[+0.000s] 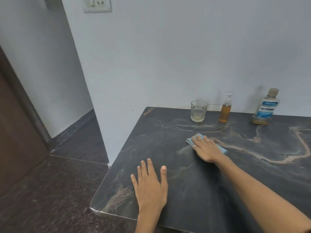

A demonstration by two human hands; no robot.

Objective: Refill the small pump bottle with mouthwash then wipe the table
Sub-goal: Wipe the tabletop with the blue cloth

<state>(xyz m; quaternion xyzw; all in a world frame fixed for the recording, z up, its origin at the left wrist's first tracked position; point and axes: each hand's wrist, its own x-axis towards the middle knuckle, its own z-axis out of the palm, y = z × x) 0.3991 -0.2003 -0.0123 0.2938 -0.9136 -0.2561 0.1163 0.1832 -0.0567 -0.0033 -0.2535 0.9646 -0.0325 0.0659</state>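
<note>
Both hands lie flat on the table (252, 165): left hand (151, 187) bare-palmed, right hand (206, 149) pressing a blue cloth (198, 137). At one o'clock, pump bottle (225, 110) stands between glass (199, 111) and mouthwash bottle (265, 106).

Head view looks down, seemingly close, over table (218, 190).

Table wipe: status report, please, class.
Right hand flat, pressing blue cloth on table. Left hand flat on table. Pump bottle filled, capped. Nothing in the way.
</note>
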